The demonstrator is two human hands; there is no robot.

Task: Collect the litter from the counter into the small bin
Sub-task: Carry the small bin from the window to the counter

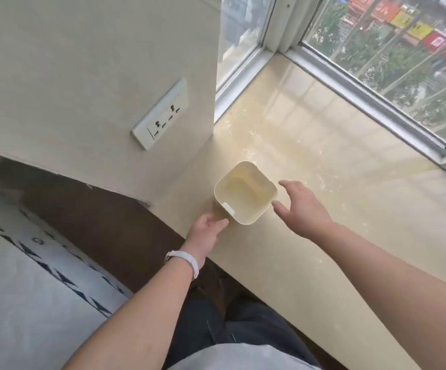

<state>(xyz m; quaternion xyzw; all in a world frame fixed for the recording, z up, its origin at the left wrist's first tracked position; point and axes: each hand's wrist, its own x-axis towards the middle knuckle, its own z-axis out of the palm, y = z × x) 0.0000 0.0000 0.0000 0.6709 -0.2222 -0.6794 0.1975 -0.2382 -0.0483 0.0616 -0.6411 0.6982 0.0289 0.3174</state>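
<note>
- Head view: nearest the camera are the person's two bare forearms, reaching forward and away over the surface [323, 129]; the left one carries a white wristband [187, 260].
- The left hand [207, 231] is against the near-left corner of the small bin [245, 192], fingers curled on its outer wall. It looks like a light hold rather than a firm grip.
- The right hand [303, 206] is open, fingers spread, just beside the bin's right wall; whether a fingertip touches cannot be told.
- The bin stands upright between the two hands, just ahead of each, close to the surface's near edge. Its mouth faces up and it appears empty.
- No litter can be made out anywhere; only pale speckling shows on the surface beyond the right hand.
- Judgement: the left hand is the nearer and already on the bin, so it could steady it while the right hand is free to gather.
</note>
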